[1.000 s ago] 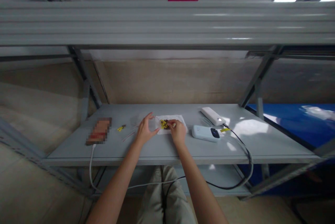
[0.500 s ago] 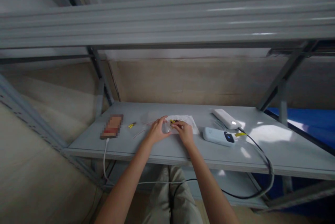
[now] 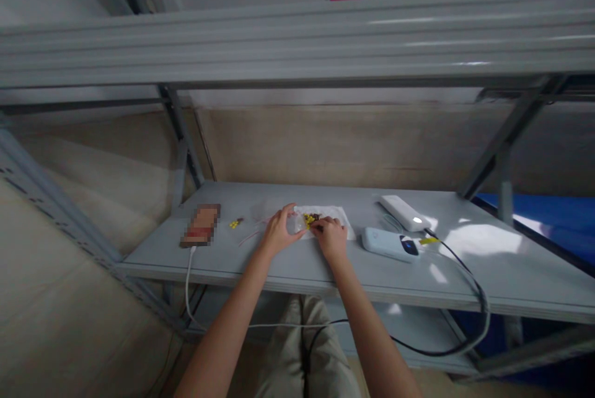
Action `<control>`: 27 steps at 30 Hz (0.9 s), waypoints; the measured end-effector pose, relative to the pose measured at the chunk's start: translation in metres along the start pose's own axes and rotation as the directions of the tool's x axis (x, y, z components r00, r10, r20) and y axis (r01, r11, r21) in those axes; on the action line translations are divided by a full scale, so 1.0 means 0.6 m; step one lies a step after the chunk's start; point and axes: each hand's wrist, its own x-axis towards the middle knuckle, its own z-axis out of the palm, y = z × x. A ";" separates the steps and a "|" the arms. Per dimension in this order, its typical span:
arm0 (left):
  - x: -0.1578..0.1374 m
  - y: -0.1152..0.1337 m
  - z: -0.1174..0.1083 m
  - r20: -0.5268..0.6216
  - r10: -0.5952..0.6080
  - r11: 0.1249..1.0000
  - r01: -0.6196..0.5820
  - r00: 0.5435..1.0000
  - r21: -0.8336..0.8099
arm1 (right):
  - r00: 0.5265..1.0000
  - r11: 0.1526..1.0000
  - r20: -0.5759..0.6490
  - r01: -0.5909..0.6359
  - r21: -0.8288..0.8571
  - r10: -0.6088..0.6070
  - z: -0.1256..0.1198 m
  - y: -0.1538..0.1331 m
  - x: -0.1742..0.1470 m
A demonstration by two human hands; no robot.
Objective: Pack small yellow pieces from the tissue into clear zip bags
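Observation:
My left hand (image 3: 279, 232) curves its thumb and fingers around a clear plastic item (image 3: 296, 222), perhaps a bag; its exact shape is hard to make out. Just to the right, small yellow and dark pieces (image 3: 310, 219) lie in a pile on a white sheet (image 3: 343, 215). My right hand (image 3: 331, 237) rests on that sheet, its fingertips pressed together at the lower edge of the pile. What those fingertips hold, if anything, is too small to tell.
A few yellow pieces (image 3: 235, 223) lie left of my hands, near thin pale strips (image 3: 250, 237). A phone (image 3: 203, 224) with a white cable lies further left. On the right are a light blue power bank (image 3: 389, 244) and a white one (image 3: 402, 213) with a cable. Above runs a grey shelf beam (image 3: 297, 44).
My right hand has drawn slightly back from the clear plastic item, with fingers lower on the pile. More yellow pieces show now. My left hand has stayed nearly in place.

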 end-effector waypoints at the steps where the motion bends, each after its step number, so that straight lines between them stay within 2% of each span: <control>1: 0.000 0.000 0.000 0.001 -0.002 1.000 0.002 1.000 0.004 | 1.000 1.000 0.002 0.002 -0.019 -0.002 0.000 -0.002 -0.001; 7: -0.002 0.002 0.001 0.013 -0.002 1.000 0.001 1.000 0.025 | 0.998 0.999 -0.045 -0.041 0.002 0.041 -0.003 -0.001 0.000; 10: -0.003 0.003 0.001 0.027 0.004 1.000 -0.005 1.000 0.029 | 0.995 0.984 -0.100 -0.005 0.176 0.023 0.002 0.002 0.006; 13: -0.003 0.004 0.002 0.060 0.022 0.999 -0.023 0.998 0.026 | 0.994 0.893 -0.082 0.103 0.438 -0.075 0.014 0.004 0.013; 16: -0.003 0.003 0.002 0.069 0.020 1.000 -0.021 0.997 0.020 | 0.988 0.832 -0.065 0.154 0.533 -0.141 0.021 0.004 0.016; 19: -0.002 0.003 0.001 0.057 -0.003 1.000 0.001 0.998 0.022 | 0.988 0.879 -0.125 0.139 0.456 -0.091 0.018 0.005 0.014; 21: -0.001 0.003 -0.001 0.047 -0.006 1.000 0.005 0.999 0.022 | 0.989 0.938 -0.145 0.076 0.337 -0.028 0.014 0.006 0.012; 24: -0.001 0.000 -0.001 0.032 -0.002 1.000 0.001 0.999 0.018 | 0.996 0.991 -0.086 -0.020 0.129 0.032 0.011 0.007 0.008; 27: -0.001 -0.003 0.000 0.017 -0.006 1.000 0.006 1.000 0.024 | 0.999 1.000 -0.025 -0.030 -0.005 0.030 0.013 0.004 0.006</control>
